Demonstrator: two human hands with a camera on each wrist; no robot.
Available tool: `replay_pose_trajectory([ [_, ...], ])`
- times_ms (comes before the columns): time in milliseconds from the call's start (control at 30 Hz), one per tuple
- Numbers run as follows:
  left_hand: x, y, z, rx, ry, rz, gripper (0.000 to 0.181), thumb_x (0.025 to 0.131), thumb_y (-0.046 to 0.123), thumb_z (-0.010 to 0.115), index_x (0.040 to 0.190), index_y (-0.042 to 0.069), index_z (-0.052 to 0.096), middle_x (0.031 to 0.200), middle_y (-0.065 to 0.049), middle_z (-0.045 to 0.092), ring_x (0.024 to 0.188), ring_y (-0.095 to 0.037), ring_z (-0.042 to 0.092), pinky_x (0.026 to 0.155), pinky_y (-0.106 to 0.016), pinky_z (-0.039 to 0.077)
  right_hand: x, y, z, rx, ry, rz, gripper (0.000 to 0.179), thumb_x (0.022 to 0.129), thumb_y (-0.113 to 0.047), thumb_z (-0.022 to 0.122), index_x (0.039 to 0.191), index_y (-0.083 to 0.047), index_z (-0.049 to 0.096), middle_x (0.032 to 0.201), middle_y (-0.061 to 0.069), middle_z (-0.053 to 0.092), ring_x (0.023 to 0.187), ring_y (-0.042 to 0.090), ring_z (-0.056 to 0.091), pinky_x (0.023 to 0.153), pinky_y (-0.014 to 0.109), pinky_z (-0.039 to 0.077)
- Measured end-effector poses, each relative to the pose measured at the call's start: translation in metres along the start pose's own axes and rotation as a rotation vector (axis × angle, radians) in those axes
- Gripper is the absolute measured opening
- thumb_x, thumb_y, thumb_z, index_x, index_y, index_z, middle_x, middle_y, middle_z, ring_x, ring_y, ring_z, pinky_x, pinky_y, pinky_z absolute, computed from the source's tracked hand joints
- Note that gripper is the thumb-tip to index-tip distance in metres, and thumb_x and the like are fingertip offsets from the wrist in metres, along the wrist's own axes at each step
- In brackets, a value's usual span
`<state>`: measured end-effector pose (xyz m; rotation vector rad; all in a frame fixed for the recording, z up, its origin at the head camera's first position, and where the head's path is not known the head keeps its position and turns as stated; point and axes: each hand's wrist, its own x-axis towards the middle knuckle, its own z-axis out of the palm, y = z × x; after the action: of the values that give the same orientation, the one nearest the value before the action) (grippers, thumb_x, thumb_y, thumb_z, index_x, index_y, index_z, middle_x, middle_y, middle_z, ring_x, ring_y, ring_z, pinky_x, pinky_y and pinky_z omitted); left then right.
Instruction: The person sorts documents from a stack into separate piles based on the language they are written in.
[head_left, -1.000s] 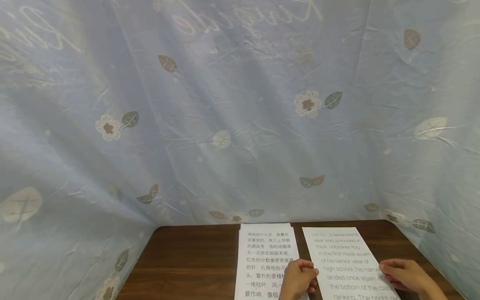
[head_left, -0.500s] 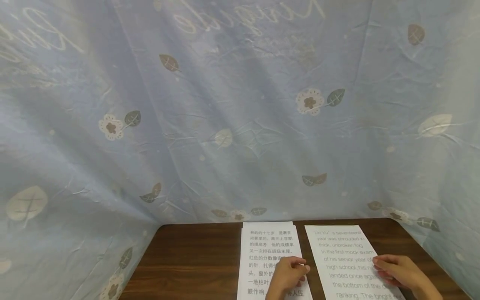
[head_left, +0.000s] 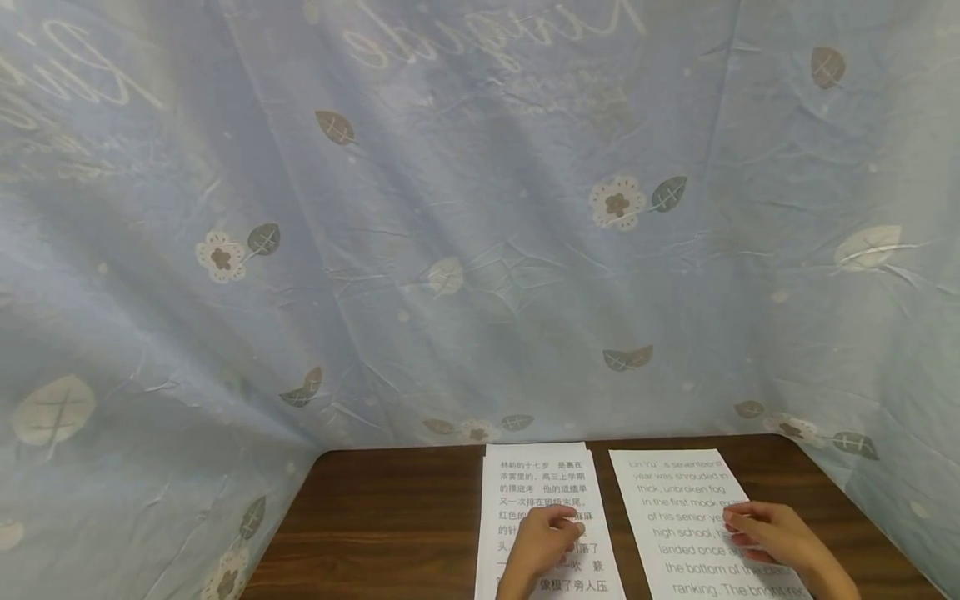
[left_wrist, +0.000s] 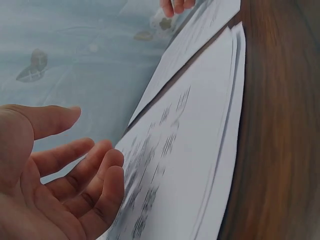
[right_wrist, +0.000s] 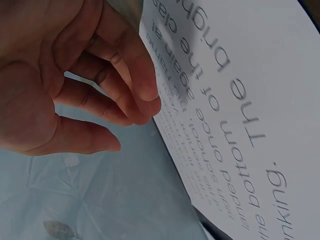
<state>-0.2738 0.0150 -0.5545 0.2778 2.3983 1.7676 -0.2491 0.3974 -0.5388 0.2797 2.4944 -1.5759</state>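
Observation:
Two sets of printed paper lie side by side in the head view. On the left is a stack of sheets with Chinese text, its edges slightly offset. Beside it lies a sheet with English text. My left hand hovers over the Chinese stack, fingers loosely bent and nothing between them. In the left wrist view, thumb and fingers stand apart beside that stack. Over the right part of the English sheet is my right hand. Its thumb and relaxed fingers hold nothing in the right wrist view.
Both papers rest on a dark brown wooden table with rounded far corners. A pale blue curtain with leaf and flower prints hangs behind the table and along its sides. A narrow strip of wood separates the two papers.
My left hand has left the English sheet's left edge and moved left over the Chinese stack. My right hand has moved left from the sheet's right edge to above its text.

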Motion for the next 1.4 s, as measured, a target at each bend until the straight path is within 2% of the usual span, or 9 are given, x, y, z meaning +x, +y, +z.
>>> replay_pose_trajectory([
  [300,-0.002,-0.007,-0.026,0.031,0.021,-0.002,0.037,0.092,0.017,0.079,0.124,-0.001,0.076,0.086,0.005,0.071,0.064,-0.01,0.064,0.052,-0.019,0.049,0.004,-0.005,0.017,-0.004,0.01,-0.016,0.048,0.106,-0.025,0.065,0.133,0.014,0.062,0.108,0.007,0.078,0.094,0.018,0.074,0.078,0.036,0.066],
  [567,-0.006,-0.01,-0.044,0.078,0.066,0.046,0.037,0.091,0.016,0.079,0.122,-0.003,0.076,0.089,0.002,0.074,0.068,-0.01,0.067,0.055,-0.021,0.055,0.011,-0.014,0.035,-0.016,-0.013,-0.075,0.045,0.106,-0.022,0.065,0.131,0.015,0.063,0.106,0.01,0.078,0.093,0.02,0.074,0.077,0.037,0.066],
  [900,-0.011,-0.02,-0.067,0.028,0.08,0.082,0.037,0.092,0.012,0.077,0.123,-0.008,0.073,0.088,-0.004,0.074,0.067,-0.013,0.065,0.052,-0.019,0.05,0.015,-0.026,0.063,-0.018,-0.051,-0.123,0.046,0.106,-0.026,0.065,0.13,0.013,0.064,0.104,0.006,0.077,0.093,0.02,0.075,0.076,0.037,0.066],
  [1400,-0.019,-0.028,-0.099,0.035,0.129,0.047,0.038,0.094,0.013,0.077,0.125,-0.008,0.072,0.089,-0.006,0.074,0.072,-0.018,0.066,0.055,-0.025,0.052,0.02,-0.046,0.106,-0.01,-0.054,-0.17,0.04,0.103,-0.023,0.068,0.124,0.01,0.069,0.103,0.009,0.078,0.091,0.023,0.076,0.076,0.041,0.067],
])
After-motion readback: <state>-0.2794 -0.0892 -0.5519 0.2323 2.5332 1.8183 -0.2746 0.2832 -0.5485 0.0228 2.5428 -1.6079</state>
